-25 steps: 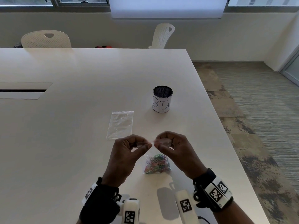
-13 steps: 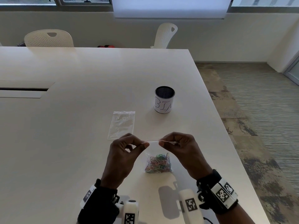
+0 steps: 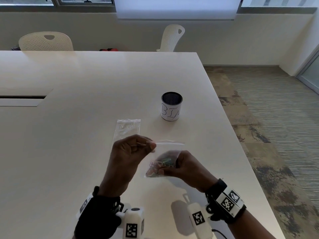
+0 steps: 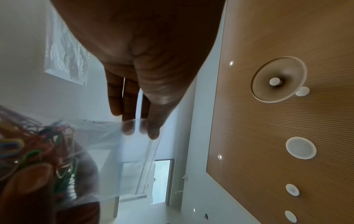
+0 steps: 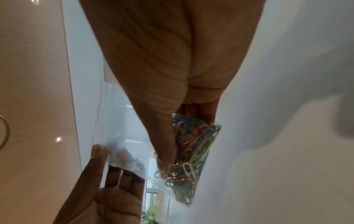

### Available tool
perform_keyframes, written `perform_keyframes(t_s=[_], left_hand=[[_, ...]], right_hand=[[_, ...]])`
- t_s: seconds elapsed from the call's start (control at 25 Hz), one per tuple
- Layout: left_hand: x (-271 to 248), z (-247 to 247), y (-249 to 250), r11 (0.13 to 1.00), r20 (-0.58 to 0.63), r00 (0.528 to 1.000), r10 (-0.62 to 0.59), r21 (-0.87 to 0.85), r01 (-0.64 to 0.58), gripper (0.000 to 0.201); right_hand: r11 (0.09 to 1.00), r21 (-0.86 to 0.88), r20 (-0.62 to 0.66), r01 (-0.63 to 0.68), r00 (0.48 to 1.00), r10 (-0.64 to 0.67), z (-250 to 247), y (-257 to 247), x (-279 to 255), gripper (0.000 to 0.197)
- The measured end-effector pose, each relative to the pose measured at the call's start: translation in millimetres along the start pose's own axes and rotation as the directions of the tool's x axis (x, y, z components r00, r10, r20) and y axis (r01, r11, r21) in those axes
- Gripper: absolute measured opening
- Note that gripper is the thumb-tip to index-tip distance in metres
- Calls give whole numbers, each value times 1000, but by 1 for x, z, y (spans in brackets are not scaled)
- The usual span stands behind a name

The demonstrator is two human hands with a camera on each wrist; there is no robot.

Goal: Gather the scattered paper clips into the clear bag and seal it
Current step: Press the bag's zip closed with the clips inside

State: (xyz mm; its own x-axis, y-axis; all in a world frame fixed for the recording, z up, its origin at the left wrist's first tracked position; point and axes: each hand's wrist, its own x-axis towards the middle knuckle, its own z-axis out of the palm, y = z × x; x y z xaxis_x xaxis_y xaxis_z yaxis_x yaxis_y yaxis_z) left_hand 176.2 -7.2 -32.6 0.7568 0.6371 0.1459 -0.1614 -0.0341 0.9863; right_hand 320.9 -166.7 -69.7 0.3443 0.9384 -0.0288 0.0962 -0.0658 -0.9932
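Holding: clear bag (image 3: pixel 165 152) lifted above the table (image 3: pixel 86 152), near its right edge.
Left hand (image 3: pixel 127 152): grip pinching the bag's top strip at one corner, thumb and fingertips (image 4: pixel 153 133) closed on the plastic.
Right hand (image 3: pixel 186 168): grip curled round the bag's lower part, bunching it.
Paper clips (image 5: pixel 191 148): coloured, all heaped inside the bag at the bottom.
Seal: strip runs flat and straight; cannot tell if fully shut.
Second clear bag (image 3: pixel 127 128): flat on the table, beyond the left hand.
Bin cup (image 3: pixel 171 107): upright, further toward the far edge.
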Motion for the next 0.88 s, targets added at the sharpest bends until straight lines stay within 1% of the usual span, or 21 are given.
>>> perform_keyframes(t_s=[0.08, 0.2, 0.32, 0.44, 0.52, 0.56, 0.6, 0.64, 0.68, 0.72, 0.76, 0.8, 0.84, 0.88], left_hand=[[1, -2, 4, 1000, -83, 996, -15, -12, 14, 15], [2, -9, 10, 998, -168, 985, 21, 64, -10, 25], [0, -19, 11, 996, -220, 975, 40, 90, -21, 24], [-9, -26, 8, 995, -226, 974, 21, 98, 2, 23], [-16, -30, 6, 992, -210, 978, 6, 125, 21, 26], [-20, -33, 7, 990, -197, 980, -2, 138, 30, 28], [-25, -37, 6, 987, -181, 983, -7, 156, 36, 30], [-30, -41, 7, 981, -167, 986, -10, 188, 42, 31], [-36, -46, 7, 971, -153, 988, -6, 234, 42, 32], [-42, -54, 8, 961, -141, 990, -9, 272, 47, 33], [-48, -61, 10, 947, -138, 990, -8, 316, 52, 32], [-54, -68, 12, 934, -134, 991, -16, 353, 63, 29], [-61, -76, 14, 919, -124, 992, -29, 387, 75, 26], [-67, -82, 15, 900, -102, 994, -50, 427, 89, 21]], right_hand=[[999, 28, -30, -33, 999, 34, 1, -1, 8, 28], [994, 0, -97, -110, 989, 109, -1, -4, 25, 22], [971, -51, -177, -233, 959, 221, -7, 0, 49, 20], [946, -44, -248, -321, 921, 301, -8, 2, 71, 26], [941, -9, -327, -339, 890, 318, -6, 2, 83, 41], [937, -34, -373, -348, 874, 311, -4, 3, 88, 52], [923, -126, -425, -364, 861, 281, -2, 3, 91, 64], [880, -277, -478, -386, 850, 222, 0, 4, 92, 78], [805, -446, -515, -391, 848, 126, 2, 5, 91, 89], [712, -608, -515, -351, 857, -17, 5, 4, 90, 94], [621, -735, -458, -271, 875, -160, 8, 3, 90, 91], [552, -814, -357, -181, 905, -230, 12, 1, 91, 83], [520, -849, -244, -98, 945, -219, 17, 0, 93, 75], [511, -858, -146, -56, 979, -139, 23, 1, 96, 69]])
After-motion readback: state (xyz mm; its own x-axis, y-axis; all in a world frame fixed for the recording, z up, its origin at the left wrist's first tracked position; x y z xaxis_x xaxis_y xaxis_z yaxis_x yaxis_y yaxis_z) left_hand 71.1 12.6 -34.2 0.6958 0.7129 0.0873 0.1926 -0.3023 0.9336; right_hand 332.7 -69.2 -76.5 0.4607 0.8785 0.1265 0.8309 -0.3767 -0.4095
